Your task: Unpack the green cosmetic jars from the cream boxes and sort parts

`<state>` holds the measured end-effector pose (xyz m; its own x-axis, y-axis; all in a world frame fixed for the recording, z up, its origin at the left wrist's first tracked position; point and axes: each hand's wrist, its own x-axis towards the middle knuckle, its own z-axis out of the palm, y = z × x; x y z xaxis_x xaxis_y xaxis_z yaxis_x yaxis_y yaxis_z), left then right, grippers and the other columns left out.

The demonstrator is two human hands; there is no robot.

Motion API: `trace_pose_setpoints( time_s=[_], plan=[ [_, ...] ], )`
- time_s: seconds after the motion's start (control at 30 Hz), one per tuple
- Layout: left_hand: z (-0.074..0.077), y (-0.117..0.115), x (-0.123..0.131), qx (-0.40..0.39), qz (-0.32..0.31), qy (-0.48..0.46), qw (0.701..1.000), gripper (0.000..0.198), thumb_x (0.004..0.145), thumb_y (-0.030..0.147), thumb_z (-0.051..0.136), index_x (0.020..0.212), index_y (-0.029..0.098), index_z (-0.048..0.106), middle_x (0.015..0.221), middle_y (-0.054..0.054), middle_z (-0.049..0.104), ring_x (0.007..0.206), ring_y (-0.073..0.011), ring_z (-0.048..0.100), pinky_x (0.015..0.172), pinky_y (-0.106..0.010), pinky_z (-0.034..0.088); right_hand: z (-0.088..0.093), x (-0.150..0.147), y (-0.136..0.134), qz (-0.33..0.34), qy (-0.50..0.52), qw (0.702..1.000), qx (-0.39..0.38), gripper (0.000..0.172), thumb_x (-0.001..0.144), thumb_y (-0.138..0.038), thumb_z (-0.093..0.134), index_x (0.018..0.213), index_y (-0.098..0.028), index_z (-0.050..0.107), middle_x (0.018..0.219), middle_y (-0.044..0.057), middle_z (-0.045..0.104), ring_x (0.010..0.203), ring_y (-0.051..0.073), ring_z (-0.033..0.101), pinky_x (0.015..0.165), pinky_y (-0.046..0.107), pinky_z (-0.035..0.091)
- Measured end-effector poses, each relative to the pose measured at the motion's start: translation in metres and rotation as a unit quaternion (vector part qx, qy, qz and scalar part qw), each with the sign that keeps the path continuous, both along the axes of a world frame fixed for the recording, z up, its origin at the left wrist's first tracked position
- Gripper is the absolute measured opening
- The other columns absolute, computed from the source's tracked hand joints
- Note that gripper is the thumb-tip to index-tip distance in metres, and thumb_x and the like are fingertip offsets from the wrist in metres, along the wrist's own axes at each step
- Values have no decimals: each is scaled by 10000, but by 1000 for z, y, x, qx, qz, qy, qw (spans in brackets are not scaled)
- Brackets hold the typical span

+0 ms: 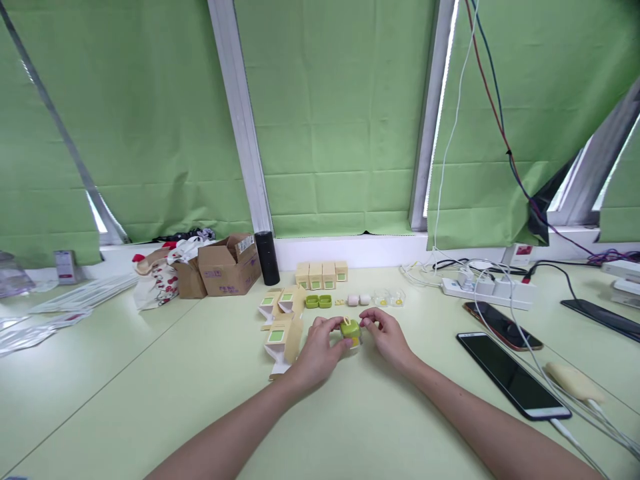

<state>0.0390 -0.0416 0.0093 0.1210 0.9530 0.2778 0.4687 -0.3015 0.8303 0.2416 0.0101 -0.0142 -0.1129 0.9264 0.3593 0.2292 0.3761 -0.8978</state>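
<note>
My left hand (pixel 320 350) is closed around a small rounded container (pixel 350 328) with a green lid, a pale loop on top and a clear lower part showing yellow inside. At its right side is my right hand (pixel 387 337), thumb and forefinger pinched together; whatever lies between those fingertips is too small to make out. Just behind the hands, two green open cases (pixel 319 301), small yellow pieces (pixel 340 302), two pale pink cylinders (pixel 359 300) and clear cups with yellow centres (pixel 389 298) lie in a row. Opened beige boxes (pixel 283 333) lie left of my left hand.
Several closed beige boxes (pixel 321 275) stand farther back. A black cylinder (pixel 267 259) and a cardboard box (pixel 227 270) are at the back left. Phones (pixel 513 375), a power strip (pixel 487 293) and loose white cables occupy the right side. Plastic bags (pixel 40 331) lie far left.
</note>
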Motion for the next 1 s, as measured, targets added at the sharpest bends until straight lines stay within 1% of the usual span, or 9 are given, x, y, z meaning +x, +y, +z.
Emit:
trace_pose_setpoints(
  time_s=[0.13,0.2,0.27,0.37,0.5,0.63,0.77,0.87,1.0],
  plan=[
    [6,2,1,14,32,-42,999,466,872,475,709,1272,240,668,1206,-98,626,1210,-283,582,1070,-393,442,6,-3,-10,73,65,995,7,337,925,-517,602,1066,-227,698,1035,73,750,975,257,663,850,374,481],
    [9,2,3,20,44,-48,998,468,865,464,721,1262,222,673,1209,-104,627,1210,-282,582,1084,-404,436,7,-7,-15,120,100,988,-7,364,905,-526,656,1113,-229,687,1083,82,731,1004,258,654,810,364,510],
    [11,2,4,25,53,-54,997,452,861,450,728,1245,216,682,1211,-106,630,1205,-280,587,1085,-412,439,7,-12,-19,153,131,979,-31,405,857,-513,735,1142,-232,677,1093,86,717,1005,257,644,750,350,532],
    [10,2,2,37,55,-63,996,434,873,475,713,1222,219,695,1200,-106,636,1189,-275,599,1070,-415,455,8,-18,-24,180,190,962,-76,439,791,-500,814,1112,-228,689,1039,80,712,935,241,642,712,349,548],
    [9,1,-1,60,31,-66,996,415,959,520,581,1214,218,709,1168,-111,647,1176,-265,603,1050,-420,468,13,-17,-27,225,270,926,-142,415,771,-494,836,1055,-211,726,1030,86,714,896,233,657,714,353,540],
    [11,-1,0,78,17,-79,994,390,973,504,558,1195,234,730,1108,-97,655,1129,-254,607,1024,-411,478,14,-14,-27,249,328,889,-199,337,791,-470,811,982,-202,742,997,91,733,874,244,682,749,384,534],
    [10,-1,0,76,16,-87,993,389,950,501,591,1181,228,743,1041,-87,638,1046,-246,612,974,-398,491,9,-13,-25,265,352,866,-235,311,830,-470,751,953,-184,754,983,122,761,904,267,699,778,409,527],
    [8,0,-1,72,22,-83,994,381,948,479,590,1174,219,751,1028,-86,616,1025,-242,609,975,-406,489,7,-13,-24,272,353,857,-257,313,837,-451,733,954,-162,765,955,142,771,911,274,704,796,420,527],
    [7,1,-1,75,31,-86,993,359,942,460,599,1157,222,761,1022,-84,617,1009,-237,606,985,-417,487,8,-12,-24,267,351,859,-261,295,831,-432,734,942,-161,766,945,140,772,896,271,705,789,415,530]
  ],
)
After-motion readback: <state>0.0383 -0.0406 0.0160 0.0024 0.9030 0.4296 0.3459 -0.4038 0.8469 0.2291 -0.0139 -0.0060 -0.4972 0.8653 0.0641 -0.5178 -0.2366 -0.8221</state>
